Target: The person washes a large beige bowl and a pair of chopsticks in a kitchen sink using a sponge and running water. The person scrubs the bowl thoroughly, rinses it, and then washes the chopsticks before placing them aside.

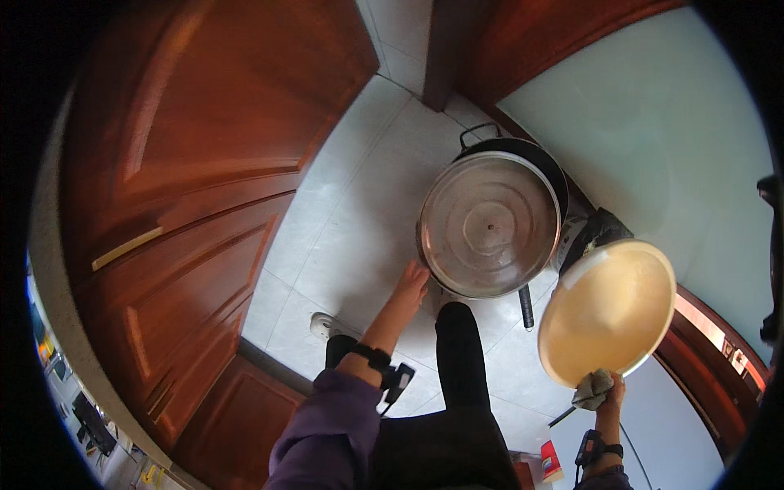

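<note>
My right hand (614, 394) grips the lower rim of a yellow plastic basin (612, 312), with a bunched grey-green cloth (593, 391) in the same grasp. The basin is tilted, so its inside faces me. My left hand (414, 283) reaches to the lower left rim of a round metal lid (490, 228). Its fingertips are at the edge, but whether they grip it is unclear. Under the lid, a dark pan (547, 164) shows a loop handle (481, 130) at the back. A black handle (526, 308) juts out at the front.
Reddish wooden cabinets (245, 110) line the left, below a countertop edge (46, 184). A black plastic bag (603, 229) sits behind the basin. Pale tiles (343, 239) cover the floor around my feet. A frosted glass panel (649, 135) stands at the right.
</note>
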A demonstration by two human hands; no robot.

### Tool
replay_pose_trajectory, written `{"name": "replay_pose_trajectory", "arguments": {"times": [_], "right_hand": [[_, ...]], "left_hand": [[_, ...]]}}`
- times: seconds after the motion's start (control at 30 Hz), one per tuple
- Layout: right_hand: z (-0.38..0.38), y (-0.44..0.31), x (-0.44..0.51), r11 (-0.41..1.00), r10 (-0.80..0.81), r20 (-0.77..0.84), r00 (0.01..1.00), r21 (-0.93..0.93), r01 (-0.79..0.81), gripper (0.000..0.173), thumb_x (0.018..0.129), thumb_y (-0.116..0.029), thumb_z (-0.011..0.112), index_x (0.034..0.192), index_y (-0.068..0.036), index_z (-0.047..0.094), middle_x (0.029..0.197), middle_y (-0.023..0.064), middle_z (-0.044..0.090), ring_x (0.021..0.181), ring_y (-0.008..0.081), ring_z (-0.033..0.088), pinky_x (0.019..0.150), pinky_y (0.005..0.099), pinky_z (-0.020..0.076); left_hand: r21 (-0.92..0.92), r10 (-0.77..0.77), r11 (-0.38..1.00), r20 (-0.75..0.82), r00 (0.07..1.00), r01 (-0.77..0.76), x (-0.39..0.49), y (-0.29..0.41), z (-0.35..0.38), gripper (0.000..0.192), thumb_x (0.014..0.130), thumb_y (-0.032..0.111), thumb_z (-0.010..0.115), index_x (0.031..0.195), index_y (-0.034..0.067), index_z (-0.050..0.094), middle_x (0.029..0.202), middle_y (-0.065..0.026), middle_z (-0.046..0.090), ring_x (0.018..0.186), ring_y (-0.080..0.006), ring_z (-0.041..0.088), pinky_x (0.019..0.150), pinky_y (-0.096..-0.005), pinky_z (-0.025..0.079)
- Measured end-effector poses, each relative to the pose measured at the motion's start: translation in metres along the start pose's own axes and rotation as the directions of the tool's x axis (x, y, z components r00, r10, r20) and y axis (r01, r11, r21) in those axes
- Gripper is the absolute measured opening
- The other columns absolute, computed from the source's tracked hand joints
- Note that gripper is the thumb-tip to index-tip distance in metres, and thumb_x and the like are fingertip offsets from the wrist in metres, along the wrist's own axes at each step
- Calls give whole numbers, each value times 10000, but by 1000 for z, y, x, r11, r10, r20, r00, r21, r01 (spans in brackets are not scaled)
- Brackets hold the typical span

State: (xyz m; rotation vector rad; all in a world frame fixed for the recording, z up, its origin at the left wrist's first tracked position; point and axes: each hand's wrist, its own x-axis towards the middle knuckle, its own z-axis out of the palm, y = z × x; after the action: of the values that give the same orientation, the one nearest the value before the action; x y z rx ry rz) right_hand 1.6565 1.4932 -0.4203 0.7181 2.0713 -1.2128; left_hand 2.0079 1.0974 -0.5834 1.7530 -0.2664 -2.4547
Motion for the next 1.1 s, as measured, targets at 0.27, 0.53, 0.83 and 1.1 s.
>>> {"name": "replay_pose_trajectory", "arguments": {"times": [0.27, 0.53, 0.83, 1.1], "right_hand": [[113, -15, -30, 991, 68, 187, 980, -124, -45, 197, 734, -48, 532, 931, -40, 525, 804, 101, 566, 742, 240, 586, 667, 357, 497], [241, 24, -76, 988, 14, 337, 941, -151, 39, 340, 722, -2, 560, 1055, -9, 486, 891, 94, 573, 764, 192, 581, 676, 305, 487], [232, 63, 7, 852, -71, 419, 905, -446, 274, 417, 699, -102, 639, 1092, -23, 523, 945, 79, 588, 815, 166, 574, 707, 278, 471], [253, 111, 53, -86, -46, 401, 915, -914, 396, 398, 701, -189, 596, 1013, -74, 377, 828, 167, 608, 791, 345, 594, 683, 448, 466]], "left_hand": [[287, 47, 958, -85, 995, -21, -59, -22, -67, 685, 860, 233, 522, 1372, 186, 70, 1376, -95, 223, 1231, -213, 282, 991, -415, 236], [-185, 47, 982, 354, 934, 21, -76, 0, -40, 643, 796, 315, 602, 1314, 190, 242, 1273, -59, 377, 1159, -225, 372, 913, -424, 350], [95, 140, 988, -162, 977, -126, -82, 11, -97, 410, 768, 13, 506, 1166, 50, 418, 1094, -85, 508, 980, -219, 527, 802, -365, 470], [-212, 40, 975, -93, 995, -59, -110, 7, -132, 477, 753, -29, 501, 1206, 77, 395, 1146, -93, 486, 993, -243, 530, 688, -319, 519]]}}
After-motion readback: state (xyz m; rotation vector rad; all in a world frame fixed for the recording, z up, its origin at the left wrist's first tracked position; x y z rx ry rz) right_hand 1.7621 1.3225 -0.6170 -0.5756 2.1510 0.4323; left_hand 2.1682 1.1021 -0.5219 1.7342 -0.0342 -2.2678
